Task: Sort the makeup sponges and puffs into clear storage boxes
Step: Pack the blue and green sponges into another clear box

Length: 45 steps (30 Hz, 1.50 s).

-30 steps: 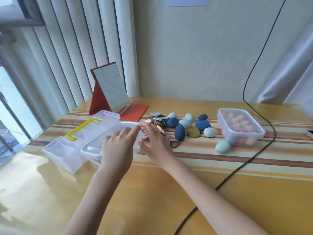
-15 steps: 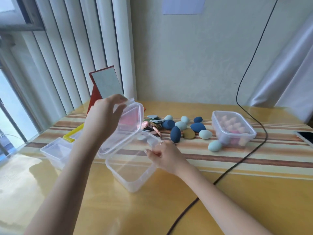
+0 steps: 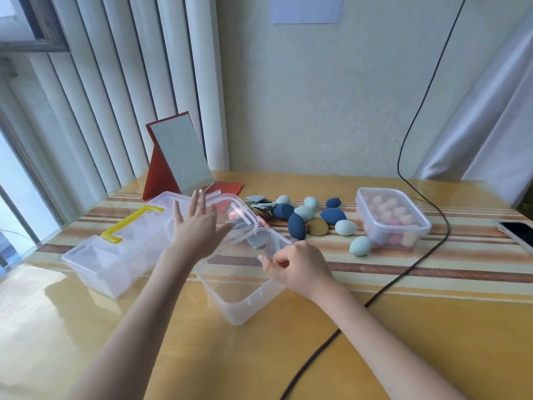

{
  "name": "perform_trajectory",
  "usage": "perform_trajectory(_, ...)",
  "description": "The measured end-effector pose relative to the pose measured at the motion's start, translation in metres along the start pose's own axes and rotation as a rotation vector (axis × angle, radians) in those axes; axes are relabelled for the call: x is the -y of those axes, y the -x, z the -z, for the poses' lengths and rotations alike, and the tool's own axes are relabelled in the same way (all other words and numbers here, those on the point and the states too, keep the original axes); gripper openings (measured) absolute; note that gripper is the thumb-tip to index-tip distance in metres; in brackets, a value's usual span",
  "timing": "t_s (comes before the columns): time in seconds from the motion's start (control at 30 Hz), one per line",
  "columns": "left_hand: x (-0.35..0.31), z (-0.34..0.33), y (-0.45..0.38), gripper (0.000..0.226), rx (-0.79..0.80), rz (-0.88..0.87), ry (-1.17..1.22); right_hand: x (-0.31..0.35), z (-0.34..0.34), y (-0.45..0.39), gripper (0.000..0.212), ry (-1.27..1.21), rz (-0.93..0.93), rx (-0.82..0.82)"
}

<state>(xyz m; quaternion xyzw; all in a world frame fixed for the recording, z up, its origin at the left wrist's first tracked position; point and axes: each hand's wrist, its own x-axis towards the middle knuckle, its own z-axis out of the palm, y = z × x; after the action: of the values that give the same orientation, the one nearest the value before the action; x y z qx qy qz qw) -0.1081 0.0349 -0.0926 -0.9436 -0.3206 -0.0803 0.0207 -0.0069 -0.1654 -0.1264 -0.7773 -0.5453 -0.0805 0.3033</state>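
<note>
An open clear storage box (image 3: 240, 303) stands on the table in front of me. My right hand (image 3: 297, 264) pinches its right rim with curled fingers. Its clear lid (image 3: 242, 216) lies tilted past the box's far edge. My left hand (image 3: 196, 229) is over the lid with fingers straight and spread, gripping nothing. Beyond the box lie loose egg-shaped sponges: dark blue (image 3: 297, 226), light blue (image 3: 360, 246) and mustard (image 3: 317, 226). A pile of flat puffs (image 3: 261, 209) sits beside them. A grey puff shows through the box wall.
A closed clear box of pink sponges (image 3: 392, 219) stands at the right. A large clear case (image 3: 95, 264) with a yellow handle (image 3: 131, 223) lies at the left, a red folding mirror (image 3: 181, 160) behind it. A black cable (image 3: 403, 269) crosses the table; a phone (image 3: 516, 230) lies far right.
My left hand lifted the lid off the box, carried it back and down, then let go and spread its fingers. My right hand has stayed on the box's rim.
</note>
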Motion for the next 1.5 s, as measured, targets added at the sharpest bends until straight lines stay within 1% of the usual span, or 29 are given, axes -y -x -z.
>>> perform_trajectory(0.03,-0.003,-0.007,0.003,0.076,0.037,0.023,0.021,-0.004,-0.001,-0.002,0.058,-0.024,0.015,0.0)
perform_trajectory(0.07,-0.005,-0.01,0.005,0.077,0.038,0.047,0.049,-0.007,-0.001,-0.003,0.057,-0.061,0.025,-0.006)
perform_trajectory(0.13,-0.009,-0.011,0.008,0.075,-0.013,0.078,0.069,-0.013,-0.003,-0.006,0.05,-0.172,0.02,-0.008)
perform_trajectory(0.17,-0.011,-0.01,0.01,0.076,-0.011,0.079,0.081,-0.016,-0.005,-0.006,0.044,-0.245,0.015,-0.003)
perform_trajectory(0.23,-0.015,-0.008,0.013,0.086,0.094,0.077,0.143,-0.017,-0.007,-0.006,0.032,-0.374,0.017,0.012)
perform_trajectory(0.27,-0.017,-0.008,0.015,0.095,0.152,0.076,0.165,-0.017,-0.007,-0.006,0.032,-0.386,0.023,-0.003)
perform_trajectory(0.3,-0.018,-0.009,0.016,0.102,0.172,0.071,0.159,-0.019,-0.006,-0.007,0.034,-0.367,0.029,-0.045)
perform_trajectory(0.33,-0.017,-0.01,0.016,0.103,0.15,0.06,0.125,-0.022,-0.004,-0.007,0.035,-0.345,0.026,-0.107)
perform_trajectory(0.4,-0.017,-0.012,0.018,0.096,0.065,0.048,0.026,-0.035,0.004,-0.005,0.031,-0.312,-0.029,-0.28)
perform_trajectory(0.43,-0.018,-0.013,0.019,0.093,0.039,0.055,-0.003,-0.045,0.01,-0.004,0.03,-0.266,-0.078,-0.37)
perform_trajectory(0.47,-0.02,-0.013,0.019,0.091,0.028,0.063,-0.015,-0.057,0.016,-0.002,0.029,-0.163,-0.141,-0.428)
perform_trajectory(0.5,-0.022,-0.014,0.02,0.09,0.03,0.069,-0.017,-0.069,0.02,-0.001,0.029,0.011,-0.222,-0.425)
perform_trajectory(0.53,-0.024,-0.014,0.02,0.089,0.039,0.071,-0.016,-0.08,0.023,0.0,0.032,0.215,-0.32,-0.352)
perform_trajectory(0.57,-0.027,-0.014,0.02,0.089,0.05,0.072,-0.014,-0.089,0.023,0.002,0.036,0.388,-0.431,-0.225)
perform_trajectory(0.6,-0.028,-0.014,0.02,0.089,0.06,0.075,-0.007,-0.095,0.022,0.004,0.042,0.48,-0.526,-0.099)
perform_trajectory(0.63,-0.028,-0.013,0.019,0.09,0.069,0.079,0.005,-0.099,0.019,0.005,0.049,0.504,-0.587,-0.007)
perform_trajectory(0.7,-0.028,-0.014,0.018,0.089,0.083,0.091,0.023,-0.105,0.014,0.005,0.056,0.493,-0.627,0.053)
perform_trajectory(0.83,-0.035,-0.015,0.021,0.08,0.102,0.171,0.065,-0.111,0.014,-0.009,0.054,0.5,-0.65,0.011)
perform_trajectory(0.9,-0.04,-0.016,0.022,0.077,0.111,0.188,0.097,-0.113,0.013,-0.015,0.047,0.551,-0.64,-0.004)
perform_trajectory(0.97,-0.044,-0.017,0.021,0.076,0.131,0.173,0.113,-0.115,0.013,-0.02,0.034,0.587,-0.627,-0.044)
perform_trajectory(1.07,-0.044,-0.019,0.018,0.072,0.146,0.159,0.122,-0.117,0.017,-0.025,0.031,0.567,-0.65,-0.07)
perform_trajectory(1.13,-0.043,-0.02,0.017,0.065,0.146,0.137,0.133,-0.115,0.018,-0.027,0.033,0.527,-0.612,-0.13)
perform_trajectory(1.2,-0.045,-0.021,0.016,0.059,0.136,0.093,0.149,-0.106,0.018,-0.032,0.031,0.485,-0.512,-0.24)
perform_trajectory(1.23,-0.047,-0.021,0.015,0.058,0.123,0.06,0.151,-0.1,0.019,-0.038,0.032,0.454,-0.467,-0.263)
perform_trajectory(1.3,-0.052,-0.02,0.016,0.06,0.094,-0.014,0.175,-0.093,0.021,-0.058,0.041,0.389,-0.428,-0.211)
perform_trajectory(1.33,-0.054,-0.018,0.016,0.06,0.076,-0.046,0.217,-0.091,0.023,-0.07,0.048,0.369,-0.432,-0.141)
perform_trajectory(1.4,-0.055,-0.013,0.018,0.054,0.044,-0.095,0.377,-0.092,0.025,-0.089,0.057,0.352,-0.457,0.06)
perform_trajectory(1.47,-0.053,-0.009,0.019,0.046,0.018,-0.136,0.573,-0.095,0.023,-0.099,0.054,0.333,-0.488,0.271)
perform_trajectory(1.5,-0.053,-0.006,0.02,0.043,0.01,-0.155,0.643,-0.096,0.021,-0.101,0.05,0.304,-0.51,0.338)
